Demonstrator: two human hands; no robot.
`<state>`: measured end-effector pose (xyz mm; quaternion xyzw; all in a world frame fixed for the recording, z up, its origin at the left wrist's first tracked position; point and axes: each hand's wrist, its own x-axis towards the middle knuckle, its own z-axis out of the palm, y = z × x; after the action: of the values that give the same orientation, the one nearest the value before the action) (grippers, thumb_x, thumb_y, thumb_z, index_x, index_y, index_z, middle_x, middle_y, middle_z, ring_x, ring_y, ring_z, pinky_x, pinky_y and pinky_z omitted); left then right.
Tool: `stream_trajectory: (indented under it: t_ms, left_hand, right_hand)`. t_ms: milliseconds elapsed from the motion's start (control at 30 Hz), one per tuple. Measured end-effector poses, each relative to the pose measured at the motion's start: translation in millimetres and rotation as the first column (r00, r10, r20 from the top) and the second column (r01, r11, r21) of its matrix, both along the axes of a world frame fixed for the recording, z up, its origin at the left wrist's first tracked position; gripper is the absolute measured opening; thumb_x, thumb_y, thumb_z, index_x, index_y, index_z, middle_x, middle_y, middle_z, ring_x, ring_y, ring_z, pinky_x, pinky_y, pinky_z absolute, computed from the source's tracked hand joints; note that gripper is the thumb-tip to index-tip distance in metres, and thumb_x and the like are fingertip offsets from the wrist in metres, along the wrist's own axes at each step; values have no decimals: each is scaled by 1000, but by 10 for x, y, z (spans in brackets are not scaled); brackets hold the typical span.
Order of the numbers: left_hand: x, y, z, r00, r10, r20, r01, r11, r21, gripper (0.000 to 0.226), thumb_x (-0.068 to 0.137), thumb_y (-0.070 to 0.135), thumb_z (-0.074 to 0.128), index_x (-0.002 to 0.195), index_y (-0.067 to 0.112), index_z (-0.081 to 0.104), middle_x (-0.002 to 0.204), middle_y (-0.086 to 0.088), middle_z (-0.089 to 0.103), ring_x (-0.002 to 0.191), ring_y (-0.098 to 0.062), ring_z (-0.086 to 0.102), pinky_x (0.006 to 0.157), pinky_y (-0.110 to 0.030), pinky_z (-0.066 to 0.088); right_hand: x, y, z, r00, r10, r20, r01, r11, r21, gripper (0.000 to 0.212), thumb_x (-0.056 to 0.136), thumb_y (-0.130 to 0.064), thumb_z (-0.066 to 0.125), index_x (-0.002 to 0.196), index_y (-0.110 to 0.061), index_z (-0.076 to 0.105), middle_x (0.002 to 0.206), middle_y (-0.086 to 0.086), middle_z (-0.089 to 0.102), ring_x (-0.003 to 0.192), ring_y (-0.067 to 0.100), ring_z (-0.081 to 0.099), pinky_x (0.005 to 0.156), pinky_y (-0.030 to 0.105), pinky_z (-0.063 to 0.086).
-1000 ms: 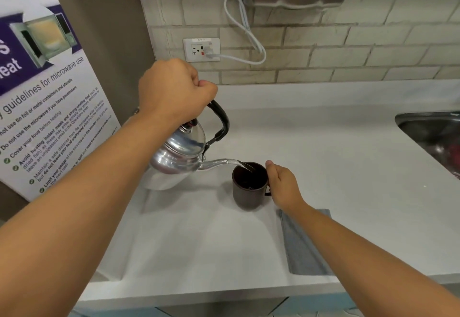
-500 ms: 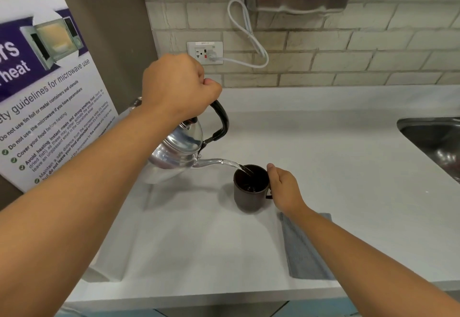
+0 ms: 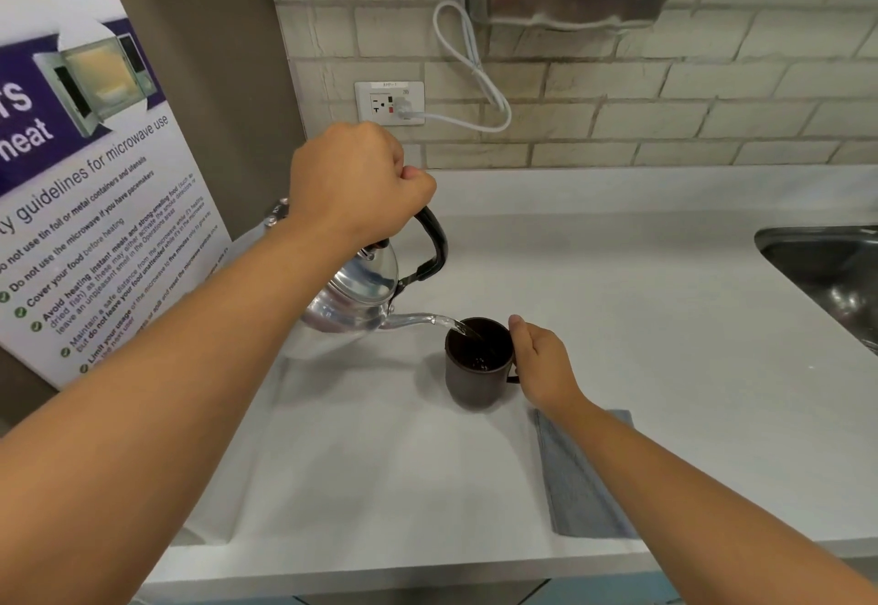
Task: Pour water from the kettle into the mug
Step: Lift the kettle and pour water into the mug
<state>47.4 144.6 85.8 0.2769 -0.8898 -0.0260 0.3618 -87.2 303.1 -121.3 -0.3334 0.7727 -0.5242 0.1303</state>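
A shiny metal kettle [image 3: 356, 295] with a black handle hangs tilted above the white counter [image 3: 641, 319]. My left hand [image 3: 356, 186] is closed around the top of that handle. The thin spout reaches right, over the rim of a dark brown mug [image 3: 477, 367] that stands on the counter. A thin stream of water runs from the spout into the mug, and some water shows at its bottom. My right hand [image 3: 541, 367] grips the mug's handle on its right side, thumb by the rim.
A folded grey cloth [image 3: 584, 476] lies on the counter under my right forearm. A steel sink [image 3: 826, 272] is at the right edge. A microwave poster [image 3: 95, 177] leans at the left. A wall socket [image 3: 389, 103] with a white cable sits behind.
The kettle has tipped a little further and water keeps running into the mug. The view has shifted slightly; both hands keep their grips.
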Motion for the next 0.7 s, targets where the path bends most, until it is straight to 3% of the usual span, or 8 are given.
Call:
stream_trajectory:
  t_ms: [200,400,500,700]
  left_hand:
    - [-27,-10,-101,997,-10,-79,17,996,90,30,70,21,54,46,11,39,42,-1,30,46,-20,28,64,-37,55]
    - [-21,-98,-217,986,-7,-169,41,979,201,32,68,20,57,42,10,41,39,1,29,44,-15,28,49,-24,32]
    - [6,-142,-308,978,-3,-207,57,965,254,35,67,20,57,39,14,37,37,3,27,41,-13,25,49,-22,29]
    - [59,-268,-456,968,63,-244,30,932,361,32,66,21,57,41,9,40,39,2,30,41,-13,28,48,-23,31]
  right_hand:
    - [4,1,9,1000,2,10,-2,1000,5,50,101,-31,34,54,-15,29,46,-8,34,39,2,34,42,13,30]
    - [1,4,6,1000,12,2,-12,1000,8,51,101,-31,34,53,-15,29,47,-6,35,40,3,34,43,14,30]
    - [0,5,-3,1000,14,18,-14,1000,-1,50,101,-31,34,55,-13,31,50,-2,36,42,4,33,44,14,30]
    - [-9,-14,-25,999,-39,-5,39,999,0,52,101,-29,38,50,-18,29,41,-10,35,37,1,39,41,11,32]
